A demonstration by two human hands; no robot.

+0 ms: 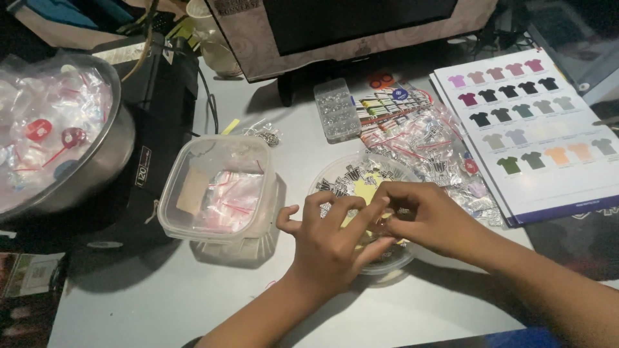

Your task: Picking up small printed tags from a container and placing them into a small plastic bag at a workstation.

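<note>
Both hands meet over the round clear tub [335, 177] at the near middle of the counter [193, 296]. The tub holds black-and-white printed pieces and a yellow sheet [365, 191].

Left hand [332, 241]: comes in from the near edge, palm down, fingers spread and curled over the tub's near half. Thumb and forefinger pinch toward a small item at the point where the two hands touch. Item too small and shadowed to identify.

Right hand [425, 216]: reaches in from the right, forearm lying along the counter, fingertips closed on the same small item. Both hands look pinched shut on it, neither one open.

Key relation: the small item sits between the two sets of fingertips, directly above the tub's centre, so it lies ahead of the left hand and to the left of the right hand. Both are equally near; they touch.

Around them: square clear box [219, 187] with small bags just left of the tub, apart from the left hand. Pile of small clear bags [435, 148] just beyond the right hand. Shirt colour chart [535, 129] farther right. Steel bowl [97, 161] of bags far left. Clear compartment case [336, 109] behind the tub.
</note>
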